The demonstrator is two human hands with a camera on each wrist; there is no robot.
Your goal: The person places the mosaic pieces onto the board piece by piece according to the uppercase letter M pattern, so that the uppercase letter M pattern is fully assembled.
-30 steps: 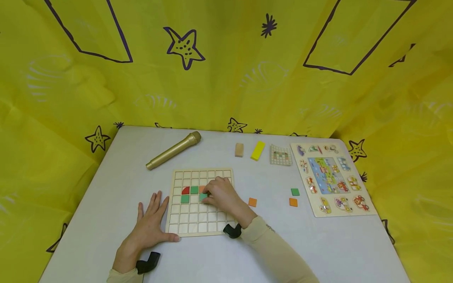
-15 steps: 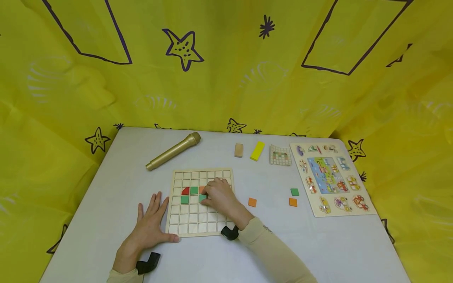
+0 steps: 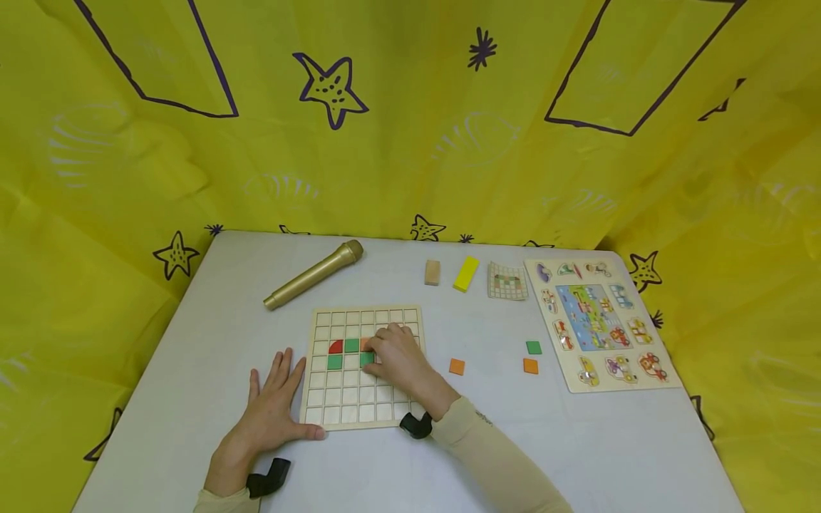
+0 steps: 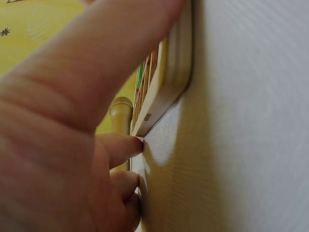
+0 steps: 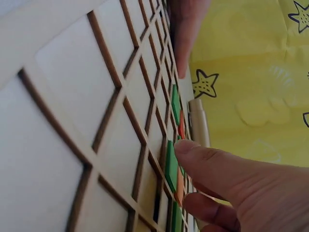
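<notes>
A wooden grid board (image 3: 349, 395) lies on the table. On it are a red tile (image 3: 336, 347) with one rounded corner, a green square (image 3: 352, 345) beside it, another green square (image 3: 335, 362) below the red, and an orange tile (image 3: 365, 344) partly covered by fingers. My right hand (image 3: 404, 362) pinches a green square tile (image 3: 366, 359) at its cell, thumb on the near side; the thumb touches this tile (image 5: 171, 166) in the right wrist view. My left hand (image 3: 272, 413) rests spread at the board's left edge, thumb at the near left corner.
Two orange tiles, one nearer (image 3: 457, 367) and one farther right (image 3: 531, 366), lie right of the board with a green tile (image 3: 534, 348). Behind are a gold toy microphone (image 3: 314, 274), wooden block (image 3: 432, 272), yellow block (image 3: 466, 274) and pattern card (image 3: 507, 281). A picture puzzle (image 3: 603, 370) lies far right.
My right hand has shifted very slightly at the green tile, which lines up a little more squarely with its cell. The left hand stays in place.
</notes>
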